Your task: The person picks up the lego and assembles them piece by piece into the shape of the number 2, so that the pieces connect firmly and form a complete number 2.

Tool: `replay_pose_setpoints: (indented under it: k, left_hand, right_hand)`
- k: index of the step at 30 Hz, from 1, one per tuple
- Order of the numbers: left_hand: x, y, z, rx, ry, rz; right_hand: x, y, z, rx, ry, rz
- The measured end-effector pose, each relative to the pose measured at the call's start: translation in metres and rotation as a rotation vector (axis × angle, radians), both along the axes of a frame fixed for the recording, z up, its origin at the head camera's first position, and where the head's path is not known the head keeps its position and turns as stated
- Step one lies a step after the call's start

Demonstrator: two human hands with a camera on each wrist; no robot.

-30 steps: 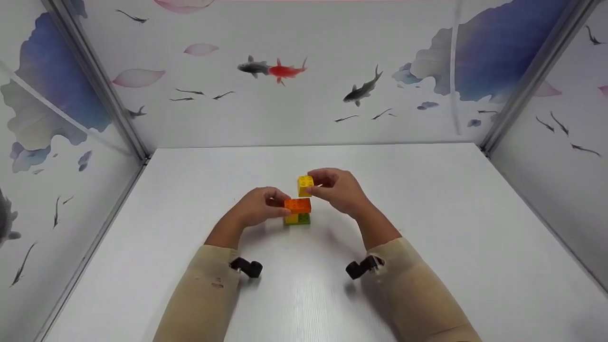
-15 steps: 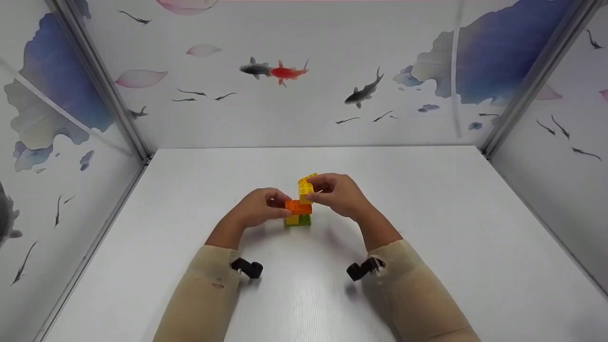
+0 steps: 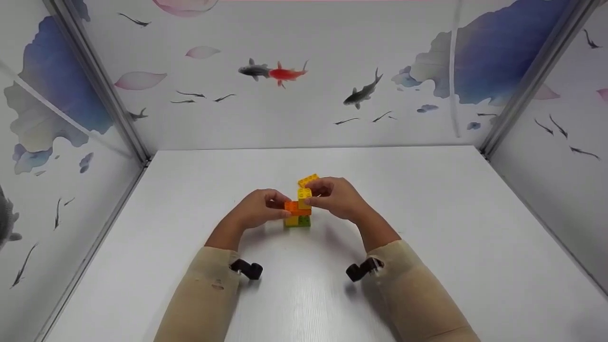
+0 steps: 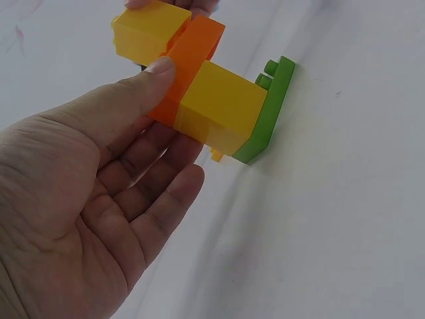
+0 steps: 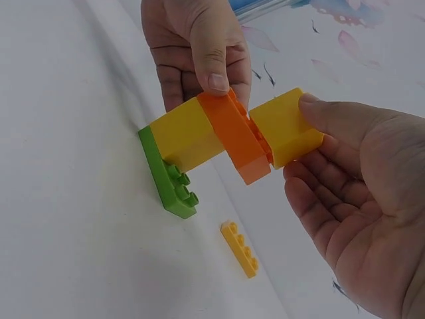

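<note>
Table (image 3: 456,223), white and flat, runs well out to either side of the left hand (image 3: 259,207) and right hand (image 3: 341,197), its far edge crossing the upper middle of the head view below the fish-painted white wall (image 3: 304,121). At centre we see a flat green plastic base brick (image 5: 161,178) bearing a square yellow plastic block (image 5: 189,133) on its left half, an oblong orange plastic brick (image 5: 239,146) above that. The left thumb and fingers pinch the orange brick. The right thumb and fingers pinch a second yellow plastic block (image 5: 282,126) over the orange brick's right half; studs show between, and we cannot tell whether the two touch. Just above the right hand's fingers lies a flat yellow studded plastic brick (image 3: 308,180), inside the far edge. Bare tabletop shows between the beige sleeves (image 3: 422,294) at lower middle.
</note>
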State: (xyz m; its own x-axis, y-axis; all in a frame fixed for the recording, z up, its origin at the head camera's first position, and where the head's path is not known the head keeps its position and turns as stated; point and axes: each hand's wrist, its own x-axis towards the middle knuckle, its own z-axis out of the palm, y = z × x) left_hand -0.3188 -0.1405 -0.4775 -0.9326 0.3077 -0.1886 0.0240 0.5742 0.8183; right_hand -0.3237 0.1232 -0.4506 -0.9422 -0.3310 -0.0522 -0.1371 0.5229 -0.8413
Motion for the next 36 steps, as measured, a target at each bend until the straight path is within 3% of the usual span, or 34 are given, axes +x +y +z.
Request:
replay_pose_setpoints:
  k: [14,28,36]
  left_hand:
    - [0.0013,0.0001,-0.0017,0.016,0.008,-0.006]
    - [0.0005,-0.0008,-0.0012,0.007,-0.035,0.024]
    - [-0.0014,-0.0001,-0.0007,0.008,-0.014,0.013]
  right_hand:
    - [0.0054,-0.0019,0.0011,0.025,0.028,0.029]
    - [0.0,0.0008,-0.0041,-0.01,-0.071,0.007]
    - [-0.0007,0.0036,-0.0027,-0.022,-0.059,0.011]
